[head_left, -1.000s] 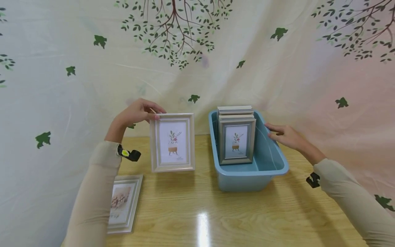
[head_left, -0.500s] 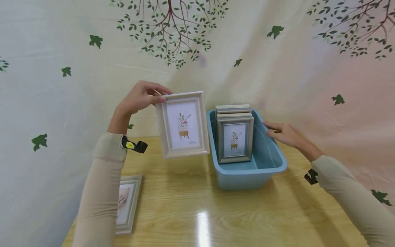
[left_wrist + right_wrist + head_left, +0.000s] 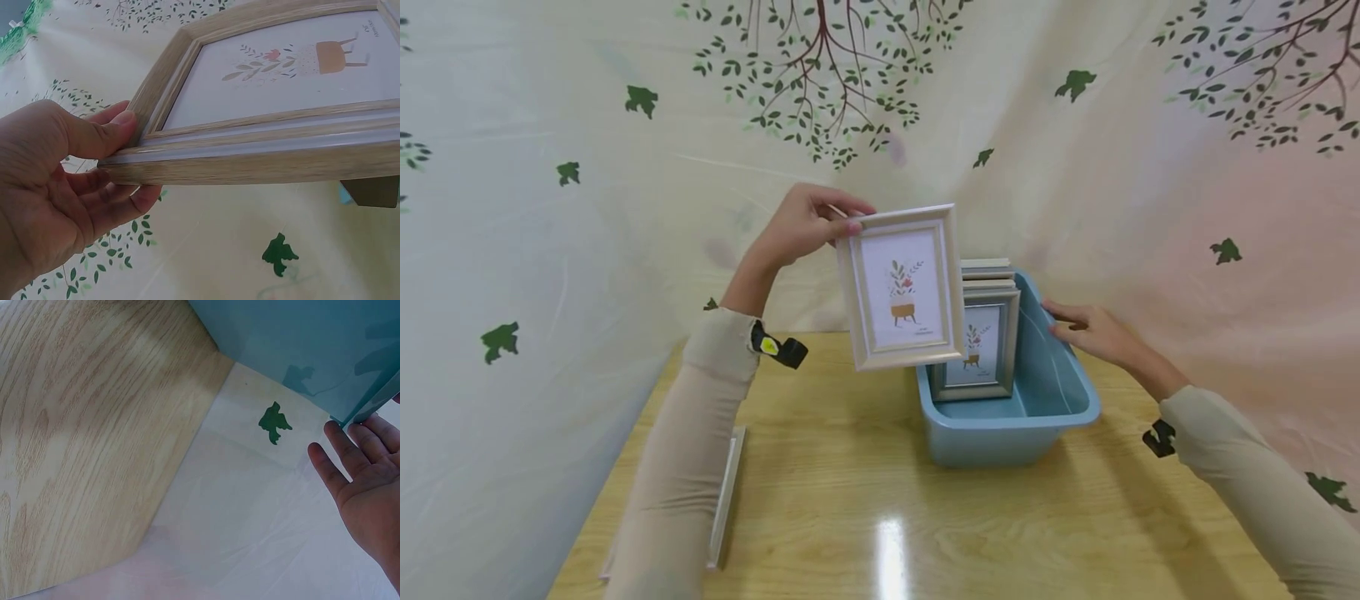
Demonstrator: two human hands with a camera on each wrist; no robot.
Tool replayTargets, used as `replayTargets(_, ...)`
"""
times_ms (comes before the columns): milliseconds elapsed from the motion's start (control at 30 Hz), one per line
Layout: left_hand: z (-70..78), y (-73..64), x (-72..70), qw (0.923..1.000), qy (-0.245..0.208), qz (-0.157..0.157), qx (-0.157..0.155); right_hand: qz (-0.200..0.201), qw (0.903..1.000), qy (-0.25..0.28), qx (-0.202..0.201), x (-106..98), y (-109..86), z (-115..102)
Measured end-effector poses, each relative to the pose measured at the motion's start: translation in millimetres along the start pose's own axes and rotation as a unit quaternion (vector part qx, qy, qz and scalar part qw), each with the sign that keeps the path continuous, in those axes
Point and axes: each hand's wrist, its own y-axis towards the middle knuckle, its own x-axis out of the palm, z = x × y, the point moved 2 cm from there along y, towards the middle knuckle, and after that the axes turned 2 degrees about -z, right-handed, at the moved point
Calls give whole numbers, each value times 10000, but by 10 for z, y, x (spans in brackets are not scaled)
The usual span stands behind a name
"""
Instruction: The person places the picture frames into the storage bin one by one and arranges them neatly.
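My left hand (image 3: 812, 221) pinches a pale wood-toned picture frame (image 3: 904, 287) at its upper left corner, thumb on the front and fingers behind. Its print shows a plant in an orange pot on legs. Raised above the table, the frame overlaps the left side of a blue plastic basin (image 3: 1000, 446) in the head view. Inside the basin several picture frames stand upright in a row, the front one a silvery picture frame (image 3: 988, 354) with the same print. At the basin's right rim, my right hand (image 3: 1093, 333) lightly holds the edge, its fingers under the rim in the right wrist view (image 3: 369, 481).
Another picture frame (image 3: 727, 500) lies on the wooden table (image 3: 820, 508) at the left, mostly hidden under my left sleeve. Behind the table hangs a pale cloth (image 3: 737, 150) printed with branches and green leaf shapes.
My left hand has lifted the held picture frame and carried it right, from beside the basin to partly in front of the standing frames. My right hand has stayed at the rim.
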Motion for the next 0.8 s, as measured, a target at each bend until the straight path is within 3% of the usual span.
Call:
replayTargets(367, 103, 280, 455, 9999, -4, 36, 135, -29, 9999, -25, 100, 4, -2, 42)
replayTargets(800, 144, 481, 876, 9999, 70, 23, 112, 61, 9998, 81, 154, 8, 6, 84)
